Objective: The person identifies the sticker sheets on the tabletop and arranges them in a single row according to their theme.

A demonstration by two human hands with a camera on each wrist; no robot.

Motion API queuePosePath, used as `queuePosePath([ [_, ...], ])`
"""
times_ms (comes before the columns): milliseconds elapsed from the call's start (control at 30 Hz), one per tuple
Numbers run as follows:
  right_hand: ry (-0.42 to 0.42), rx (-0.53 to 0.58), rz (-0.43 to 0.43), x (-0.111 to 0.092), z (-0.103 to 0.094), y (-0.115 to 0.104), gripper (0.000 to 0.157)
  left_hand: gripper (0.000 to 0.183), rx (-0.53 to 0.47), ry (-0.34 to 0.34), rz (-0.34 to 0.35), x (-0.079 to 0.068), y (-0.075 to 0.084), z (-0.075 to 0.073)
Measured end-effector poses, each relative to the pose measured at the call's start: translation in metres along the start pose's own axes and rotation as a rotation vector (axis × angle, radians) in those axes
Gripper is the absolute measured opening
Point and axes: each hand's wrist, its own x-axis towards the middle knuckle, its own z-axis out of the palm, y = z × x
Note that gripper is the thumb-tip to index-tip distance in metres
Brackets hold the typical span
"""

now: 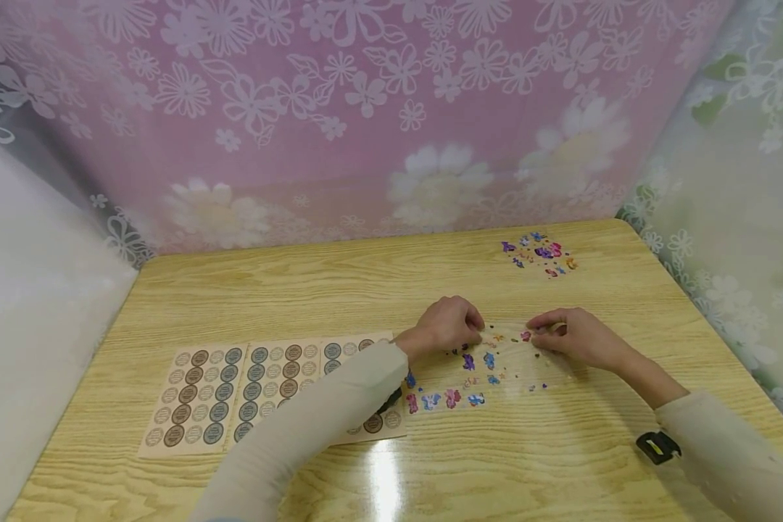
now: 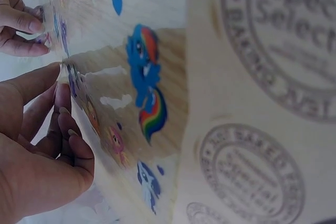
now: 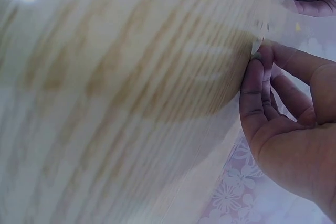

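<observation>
A clear sticker sheet [image 1: 505, 395] printed with small colourful ponies lies over the wooden table. My left hand [image 1: 446, 324] pinches its far edge between thumb and fingertips. In the left wrist view, a blue pony sticker [image 2: 137, 61] with a rainbow tail shows close up, to the right of the left hand [image 2: 47, 145]. My right hand [image 1: 581, 339] pinches at the sheet's far right part, by a pink pony sticker [image 1: 525, 336]. In the right wrist view, the right hand's [image 3: 294, 108] thumb and finger meet at the sheet's edge; exactly what lies between them is small and hard to see.
Sheets of round brown and blue labels [image 1: 244, 346] lie left, partly under the left forearm. Another group of pony stickers [image 1: 544, 252] is at the far right of the table [image 1: 300, 283]. A floral curtain [image 1: 339, 167] hangs behind.
</observation>
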Motion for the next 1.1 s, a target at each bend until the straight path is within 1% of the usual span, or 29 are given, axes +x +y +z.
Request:
queuePosePath([
  [167, 0.003, 0.001, 0.000, 0.000, 0.001, 0.001, 0.032, 0.017, 0.020, 0.002, 0.003, 0.000, 0.000, 0.000],
  [300, 0.009, 0.001, 0.000, 0.001, 0.002, 0.002, 0.031, 0.017, 0.056, 0.005, 0.021, 0.000, 0.000, 0.000],
  [533, 0.019, -0.003, 0.017, 0.000, 0.003, 0.000, 0.031, 0.018, 0.170, 0.014, 0.075, 0.001, 0.001, 0.001],
  [700, 0.054, -0.071, 0.008, -0.004, 0.003, -0.003, 0.030, 0.017, 0.303, 0.051, 0.110, 0.002, 0.002, 0.002],
  [833, 0.094, -0.155, -0.011, -0.005, 0.004, -0.005, 0.032, 0.018, 0.401, 0.068, 0.096, 0.001, 0.004, 0.002],
  [933, 0.113, -0.206, -0.012, -0.006, 0.005, -0.005, 0.032, 0.021, 0.444, 0.064, 0.080, -0.002, 0.007, 0.000],
  [1100, 0.130, -0.272, -0.026, -0.008, 0.004, -0.006, 0.033, 0.023, 0.510, 0.052, 0.085, -0.007, 0.014, -0.002],
])
